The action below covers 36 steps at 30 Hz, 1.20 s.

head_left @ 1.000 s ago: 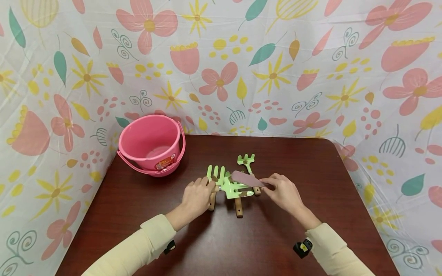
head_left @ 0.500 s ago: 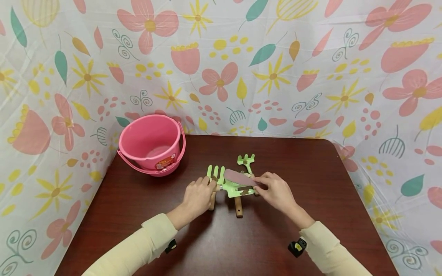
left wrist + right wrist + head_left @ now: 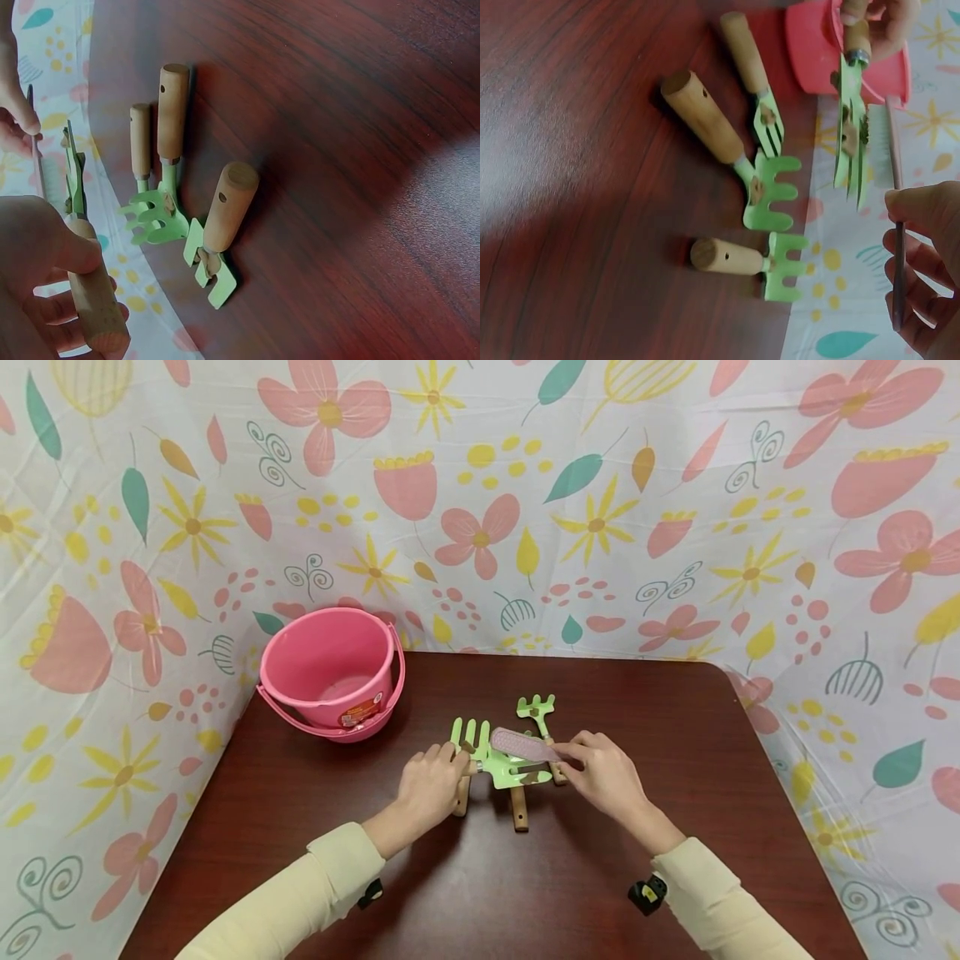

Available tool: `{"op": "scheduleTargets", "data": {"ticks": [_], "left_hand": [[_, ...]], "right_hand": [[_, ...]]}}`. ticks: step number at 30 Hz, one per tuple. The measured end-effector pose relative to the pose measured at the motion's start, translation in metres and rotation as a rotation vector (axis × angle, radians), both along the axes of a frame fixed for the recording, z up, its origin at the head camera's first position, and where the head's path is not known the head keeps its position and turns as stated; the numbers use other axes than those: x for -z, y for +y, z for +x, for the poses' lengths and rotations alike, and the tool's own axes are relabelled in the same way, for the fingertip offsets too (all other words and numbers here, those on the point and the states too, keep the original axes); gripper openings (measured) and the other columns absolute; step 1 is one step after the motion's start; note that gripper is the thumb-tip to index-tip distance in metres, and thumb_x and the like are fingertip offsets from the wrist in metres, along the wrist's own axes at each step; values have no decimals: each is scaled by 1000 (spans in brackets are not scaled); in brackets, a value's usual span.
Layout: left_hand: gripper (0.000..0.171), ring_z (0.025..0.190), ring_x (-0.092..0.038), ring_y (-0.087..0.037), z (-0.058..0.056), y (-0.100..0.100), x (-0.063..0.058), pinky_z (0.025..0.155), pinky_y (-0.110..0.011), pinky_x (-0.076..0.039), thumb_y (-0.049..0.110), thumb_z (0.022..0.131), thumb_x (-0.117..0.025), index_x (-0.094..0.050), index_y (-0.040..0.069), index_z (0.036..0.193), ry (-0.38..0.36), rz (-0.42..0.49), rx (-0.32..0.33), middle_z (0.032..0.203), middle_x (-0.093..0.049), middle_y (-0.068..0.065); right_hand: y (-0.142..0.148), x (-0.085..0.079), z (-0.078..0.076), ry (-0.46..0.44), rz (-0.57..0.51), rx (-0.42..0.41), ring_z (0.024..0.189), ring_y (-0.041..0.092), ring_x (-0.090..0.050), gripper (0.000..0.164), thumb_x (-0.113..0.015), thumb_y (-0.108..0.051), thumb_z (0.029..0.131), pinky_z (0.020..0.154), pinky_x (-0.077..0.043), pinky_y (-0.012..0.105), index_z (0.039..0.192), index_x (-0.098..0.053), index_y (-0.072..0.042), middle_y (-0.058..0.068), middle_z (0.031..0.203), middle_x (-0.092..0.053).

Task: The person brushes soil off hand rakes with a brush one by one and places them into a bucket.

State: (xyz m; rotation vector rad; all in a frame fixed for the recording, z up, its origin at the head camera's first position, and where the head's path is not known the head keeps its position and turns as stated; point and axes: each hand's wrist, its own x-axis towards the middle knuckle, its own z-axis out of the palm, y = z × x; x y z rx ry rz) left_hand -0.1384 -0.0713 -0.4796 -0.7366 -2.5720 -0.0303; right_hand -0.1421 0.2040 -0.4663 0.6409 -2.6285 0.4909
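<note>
My left hand [image 3: 429, 789] grips the wooden handle [image 3: 96, 304] of a green garden fork [image 3: 847, 131], held up above the table. Brown, soil-like patches cling to its tines. In my right hand [image 3: 603, 777] is a slim pink brush [image 3: 517, 745], pinched between thumb and fingers. White bristles [image 3: 880, 146] face the fork and are at or very near its dirty surface; whether they touch, I cannot tell. Below on the table lie a green hand fork [image 3: 769, 124], a wider hand rake [image 3: 769, 199] and a small rake [image 3: 784, 266], each with a wooden handle and brown marks.
A pink bucket [image 3: 330, 668] with its handle lowered stands at the back left of the dark brown table [image 3: 480, 893]. Behind the table hangs a white floral cloth [image 3: 480, 468], which also covers both sides.
My right hand and the brush have moved a little left over the fork, and the brush has tilted so its textured back shows. My left hand stays about where it was with the fork.
</note>
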Motion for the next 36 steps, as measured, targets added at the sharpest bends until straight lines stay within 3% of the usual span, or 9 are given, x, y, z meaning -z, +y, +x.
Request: {"op": "scheduleTargets", "data": {"ticks": [8, 21, 36], "left_hand": [[34, 68, -55, -19, 1, -4, 1, 49, -28, -38, 19, 62, -75, -62, 15, 93, -45, -41, -20, 77, -54, -2], [29, 70, -55, -21, 1, -7, 1, 51, -30, -40, 16, 66, -71, -63, 14, 94, -56, -20, -28, 78, -54, -3], [28, 66, -54, -21, -1, -8, 7, 49, -31, -39, 13, 65, -71, -64, 13, 92, -1, 26, -16, 74, -53, -3]], "right_hand": [[17, 3, 1, 1, -12, 49, 67, 13, -50, 26, -78, -13, 70, 52, -42, 28, 96, -73, -15, -3, 78, -60], [35, 4, 1, 27, -13, 85, 62, 10, -43, 24, -78, -13, 69, 49, -36, 25, 93, -74, -14, -1, 77, -60], [46, 1, 4, 32, -12, 89, 64, 11, -46, 25, -77, -13, 70, 50, -38, 25, 95, -73, -15, -1, 79, -62]]}}
